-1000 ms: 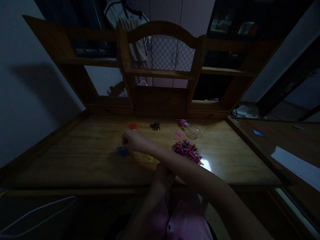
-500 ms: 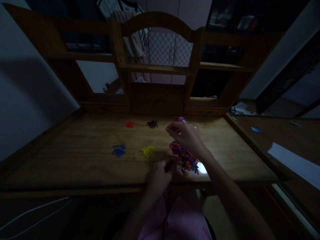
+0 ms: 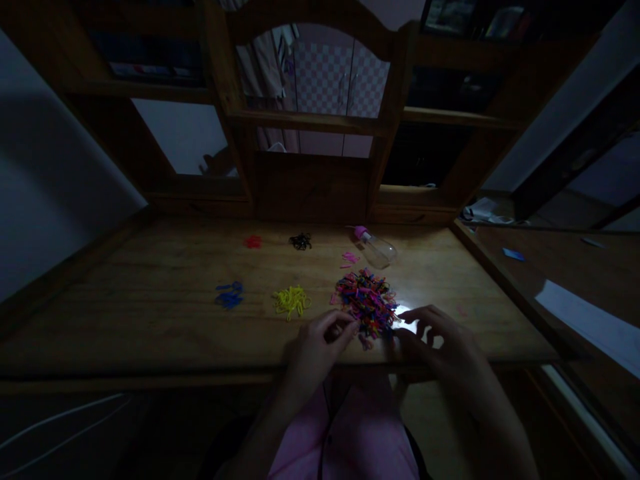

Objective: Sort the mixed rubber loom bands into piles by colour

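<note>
A mixed heap of small coloured elastic bands point(image 3: 369, 300) lies on the wooden desk in front of me. At its left edge is my left hand point(image 3: 320, 340), thumb and forefinger pinched together; whatever they hold is too small to make out. On the heap's right side, my right hand point(image 3: 443, 340) has its fingers curved and apart, tips by the outer bands. Sorted little piles lie beyond and leftward: yellow bands point(image 3: 291, 301), blue bands point(image 3: 230, 295), red bands point(image 3: 253, 242), black bands point(image 3: 301, 241) and pink bands point(image 3: 349, 259).
A clear bottle with a pink top point(image 3: 377, 250) lies on its side behind the heap. The desk point(image 3: 165, 320) has a wooden shelf unit point(image 3: 310, 187) along its back. To the right, a white paper sheet point(image 3: 590, 320) lies on another brown surface.
My right hand has come down from above the pink bands and bottle to the heap's right side, uncovering both. My left hand stays at the left edge. The view has tilted slightly downward.
</note>
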`<state>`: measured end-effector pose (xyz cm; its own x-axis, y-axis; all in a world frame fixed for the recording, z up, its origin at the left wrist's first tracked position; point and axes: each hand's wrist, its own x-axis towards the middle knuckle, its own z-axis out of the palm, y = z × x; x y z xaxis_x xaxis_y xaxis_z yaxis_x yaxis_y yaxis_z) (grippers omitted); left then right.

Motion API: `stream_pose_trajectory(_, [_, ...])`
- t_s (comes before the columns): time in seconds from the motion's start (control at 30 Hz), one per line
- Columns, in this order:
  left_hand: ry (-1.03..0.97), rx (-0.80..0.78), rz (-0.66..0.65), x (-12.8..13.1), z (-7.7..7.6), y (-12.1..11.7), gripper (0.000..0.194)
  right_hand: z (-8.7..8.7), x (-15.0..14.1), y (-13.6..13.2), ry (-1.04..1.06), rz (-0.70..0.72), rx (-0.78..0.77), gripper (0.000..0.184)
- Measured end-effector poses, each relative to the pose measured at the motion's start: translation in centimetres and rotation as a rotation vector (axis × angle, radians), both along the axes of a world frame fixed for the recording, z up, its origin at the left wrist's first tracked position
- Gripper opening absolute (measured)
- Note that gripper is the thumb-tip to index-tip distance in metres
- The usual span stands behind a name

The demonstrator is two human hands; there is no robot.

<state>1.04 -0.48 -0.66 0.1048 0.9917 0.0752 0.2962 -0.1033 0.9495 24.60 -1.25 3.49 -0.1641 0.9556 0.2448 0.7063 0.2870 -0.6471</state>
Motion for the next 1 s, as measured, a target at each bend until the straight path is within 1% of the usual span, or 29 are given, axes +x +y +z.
stream_pose_trajectory(0.17, [0.05,0.025,0.013,0.1,0.3,0.0,0.026,-1.6,0.4,1.4,-0.076,-0.081,0.022,0.014])
stream_pose_trajectory(0.23, [0.043,0.013,0.0,0.1,0.7,-0.1,0.028,-2.3,0.4,2.1,-0.1,-0.068,0.044,0.013])
stream_pose_trajectory(0.33, [0.033,-0.014,-0.021,0.0,1.2,-0.3,0.03,-2.9,0.2,2.8,-0.12,-0.011,0.037,0.013])
stream_pose_trajectory(0.43, [0.026,-0.024,-0.032,0.0,1.4,-0.4,0.029,-3.0,-0.2,3.1,-0.124,0.018,0.015,0.016])
stream_pose_trajectory(0.6, [0.023,-0.023,-0.034,-0.1,1.3,-0.3,0.029,-2.6,-0.6,3.2,-0.124,0.07,-0.015,0.021])
stream_pose_trajectory(0.7, [0.039,-0.029,-0.031,-0.1,1.3,-0.2,0.029,-2.5,-0.7,3.4,-0.148,0.091,-0.011,0.02])
stream_pose_trajectory(0.87, [0.036,-0.019,-0.035,-0.1,1.2,-0.2,0.03,-2.6,-0.9,3.5,-0.146,0.037,0.013,0.019])
stream_pose_trajectory(1.0, [0.029,-0.014,-0.031,-0.1,1.1,-0.3,0.03,-2.6,-0.8,3.5,-0.076,-0.02,-0.004,0.012])
